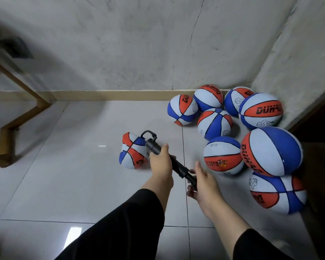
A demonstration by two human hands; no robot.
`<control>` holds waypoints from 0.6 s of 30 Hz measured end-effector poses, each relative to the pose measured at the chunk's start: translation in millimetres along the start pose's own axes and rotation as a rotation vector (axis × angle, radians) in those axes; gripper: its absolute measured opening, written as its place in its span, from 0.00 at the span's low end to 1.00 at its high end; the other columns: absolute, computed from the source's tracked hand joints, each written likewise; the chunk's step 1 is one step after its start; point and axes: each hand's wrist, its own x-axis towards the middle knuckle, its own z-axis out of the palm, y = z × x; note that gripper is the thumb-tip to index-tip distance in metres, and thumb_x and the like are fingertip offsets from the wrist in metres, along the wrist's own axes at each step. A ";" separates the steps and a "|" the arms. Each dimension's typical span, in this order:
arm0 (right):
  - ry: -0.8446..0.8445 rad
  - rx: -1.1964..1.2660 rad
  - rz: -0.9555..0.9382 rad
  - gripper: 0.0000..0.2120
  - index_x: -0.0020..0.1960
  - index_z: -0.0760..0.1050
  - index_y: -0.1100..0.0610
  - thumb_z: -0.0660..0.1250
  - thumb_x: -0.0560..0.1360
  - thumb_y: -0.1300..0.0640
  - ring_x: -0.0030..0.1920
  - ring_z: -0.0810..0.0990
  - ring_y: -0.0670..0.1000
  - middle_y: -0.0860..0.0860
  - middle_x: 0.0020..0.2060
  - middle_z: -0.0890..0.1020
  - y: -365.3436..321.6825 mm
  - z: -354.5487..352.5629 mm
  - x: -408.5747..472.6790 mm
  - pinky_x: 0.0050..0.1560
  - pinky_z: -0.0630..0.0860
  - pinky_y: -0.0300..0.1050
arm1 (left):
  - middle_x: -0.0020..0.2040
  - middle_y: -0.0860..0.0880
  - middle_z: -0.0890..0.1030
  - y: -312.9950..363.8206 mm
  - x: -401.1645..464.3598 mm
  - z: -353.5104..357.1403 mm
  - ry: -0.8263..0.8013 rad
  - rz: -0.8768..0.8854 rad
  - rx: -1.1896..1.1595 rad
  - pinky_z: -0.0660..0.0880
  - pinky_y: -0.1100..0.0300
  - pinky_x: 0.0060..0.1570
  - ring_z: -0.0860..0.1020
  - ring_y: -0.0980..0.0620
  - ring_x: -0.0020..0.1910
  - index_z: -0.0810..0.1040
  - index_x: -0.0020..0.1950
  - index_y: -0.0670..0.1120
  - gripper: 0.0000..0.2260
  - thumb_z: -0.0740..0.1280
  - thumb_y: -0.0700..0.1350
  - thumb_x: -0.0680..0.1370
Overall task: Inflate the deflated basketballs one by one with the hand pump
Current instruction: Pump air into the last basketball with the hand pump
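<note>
Black hand pump (165,160) at frame centre: your left hand (160,162) is gripping barrel, your right hand (203,184) curling round handle, hose reaching deflated basketball (132,150).

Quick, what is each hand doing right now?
Left hand: grips the barrel of the black hand pump.
Right hand: fingers curled round the pump's handle end.
</note>
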 end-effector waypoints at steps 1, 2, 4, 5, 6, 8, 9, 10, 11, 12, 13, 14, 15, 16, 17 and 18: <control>0.027 0.007 -0.006 0.22 0.51 0.77 0.60 0.60 0.83 0.41 0.29 0.71 0.52 0.57 0.36 0.76 3.3 3.4 2.3 0.29 0.71 0.44 | 0.39 0.44 0.80 -0.2 -1.0 0.0 0.022 -0.006 -0.021 0.77 0.55 0.43 0.79 0.48 0.39 0.74 0.58 0.44 0.13 0.68 0.52 0.82; 0.055 -0.002 -0.017 0.23 0.49 0.77 0.60 0.59 0.83 0.40 0.28 0.70 0.52 0.57 0.34 0.75 5.2 7.2 4.4 0.28 0.69 0.43 | 0.39 0.45 0.80 -0.8 0.5 0.5 0.044 -0.012 -0.051 0.78 0.54 0.44 0.80 0.48 0.39 0.74 0.58 0.44 0.14 0.69 0.53 0.82; 0.124 0.006 -0.037 0.25 0.46 0.77 0.59 0.58 0.83 0.37 0.28 0.70 0.52 0.56 0.32 0.75 7.9 14.0 9.4 0.28 0.68 0.44 | 0.39 0.46 0.79 -1.7 2.2 2.3 0.086 -0.019 -0.102 0.79 0.54 0.45 0.80 0.49 0.39 0.75 0.59 0.43 0.14 0.70 0.52 0.81; 0.162 0.035 -0.033 0.27 0.45 0.77 0.59 0.57 0.83 0.36 0.28 0.70 0.52 0.55 0.31 0.75 7.9 17.3 11.5 0.28 0.69 0.45 | 0.38 0.45 0.79 -2.7 2.6 4.0 0.103 -0.020 -0.114 0.79 0.54 0.44 0.80 0.48 0.38 0.75 0.60 0.42 0.14 0.70 0.50 0.81; 0.191 0.069 -0.027 0.28 0.44 0.77 0.59 0.56 0.83 0.36 0.27 0.70 0.52 0.55 0.31 0.75 6.3 20.4 12.2 0.29 0.70 0.46 | 0.37 0.45 0.80 -4.4 3.5 6.2 0.117 -0.019 -0.120 0.78 0.54 0.43 0.79 0.48 0.38 0.75 0.61 0.40 0.14 0.69 0.48 0.81; 0.230 0.065 -0.042 0.29 0.43 0.77 0.59 0.54 0.83 0.35 0.26 0.73 0.53 0.55 0.32 0.78 4.5 25.2 16.3 0.33 0.74 0.49 | 0.36 0.44 0.80 -5.3 3.1 10.4 0.140 -0.024 -0.136 0.76 0.55 0.42 0.78 0.46 0.38 0.75 0.62 0.39 0.13 0.66 0.46 0.81; 0.234 0.034 -0.060 0.31 0.43 0.78 0.59 0.53 0.83 0.35 0.27 0.75 0.54 0.56 0.34 0.80 4.3 26.7 18.4 0.36 0.76 0.50 | 0.36 0.44 0.80 -4.2 3.6 12.6 0.154 -0.030 -0.156 0.76 0.55 0.41 0.77 0.47 0.37 0.75 0.61 0.39 0.12 0.65 0.45 0.81; 0.229 0.010 -0.077 0.31 0.43 0.78 0.59 0.51 0.83 0.35 0.27 0.76 0.55 0.56 0.35 0.81 4.3 28.2 19.0 0.39 0.76 0.52 | 0.36 0.44 0.79 -2.3 5.2 14.4 0.173 -0.035 -0.184 0.76 0.56 0.39 0.77 0.47 0.35 0.75 0.60 0.40 0.11 0.65 0.44 0.81; 0.220 0.001 -0.086 0.32 0.43 0.78 0.60 0.51 0.83 0.35 0.27 0.77 0.55 0.57 0.35 0.81 5.5 29.6 19.9 0.40 0.76 0.53 | 0.35 0.45 0.77 0.3 7.5 15.9 0.194 -0.041 -0.212 0.76 0.56 0.37 0.76 0.48 0.33 0.75 0.59 0.41 0.09 0.64 0.44 0.81; 0.206 -0.005 -0.090 0.31 0.43 0.78 0.60 0.51 0.83 0.35 0.27 0.76 0.55 0.57 0.34 0.81 6.6 31.0 19.8 0.40 0.76 0.53 | 0.35 0.45 0.76 3.3 11.0 17.5 0.210 -0.045 -0.232 0.76 0.57 0.36 0.75 0.49 0.31 0.75 0.58 0.41 0.08 0.64 0.44 0.81; 0.194 -0.020 -0.093 0.31 0.43 0.77 0.60 0.52 0.84 0.36 0.26 0.75 0.54 0.57 0.33 0.79 8.2 32.2 20.5 0.38 0.76 0.53 | 0.34 0.46 0.75 5.9 13.7 19.3 0.218 -0.051 -0.244 0.75 0.57 0.35 0.75 0.49 0.30 0.74 0.57 0.42 0.08 0.65 0.44 0.81; 0.188 -0.053 -0.096 0.30 0.43 0.76 0.61 0.53 0.84 0.36 0.26 0.74 0.54 0.57 0.33 0.78 9.5 33.8 21.4 0.37 0.76 0.52 | 0.33 0.46 0.75 7.8 16.0 21.3 0.221 -0.057 -0.247 0.74 0.58 0.35 0.74 0.49 0.29 0.75 0.57 0.42 0.08 0.65 0.45 0.81; 0.189 -0.107 -0.106 0.29 0.43 0.76 0.60 0.54 0.83 0.36 0.27 0.74 0.54 0.56 0.33 0.77 10.6 35.6 23.4 0.37 0.77 0.53 | 0.33 0.46 0.75 8.1 17.7 23.4 0.223 -0.064 -0.242 0.74 0.57 0.36 0.74 0.49 0.29 0.75 0.56 0.42 0.09 0.66 0.46 0.80; 0.195 -0.172 -0.123 0.28 0.41 0.75 0.59 0.54 0.82 0.36 0.29 0.76 0.57 0.55 0.33 0.77 10.9 37.1 26.0 0.39 0.80 0.55 | 0.33 0.46 0.74 7.5 18.3 25.5 0.225 -0.072 -0.232 0.74 0.57 0.36 0.74 0.49 0.29 0.75 0.56 0.42 0.10 0.68 0.48 0.80; 0.203 -0.234 -0.147 0.27 0.40 0.74 0.57 0.55 0.80 0.36 0.33 0.78 0.60 0.54 0.33 0.77 10.7 37.7 29.4 0.44 0.82 0.59 | 0.32 0.46 0.74 5.9 17.9 27.8 0.225 -0.081 -0.223 0.74 0.57 0.36 0.74 0.49 0.29 0.75 0.56 0.42 0.11 0.68 0.48 0.80; 0.211 -0.283 -0.169 0.25 0.39 0.73 0.56 0.55 0.80 0.37 0.39 0.80 0.64 0.54 0.33 0.77 8.7 37.5 32.3 0.47 0.82 0.63 | 0.33 0.46 0.74 4.0 17.2 30.1 0.224 -0.089 -0.220 0.74 0.57 0.36 0.74 0.49 0.30 0.75 0.56 0.42 0.10 0.68 0.47 0.80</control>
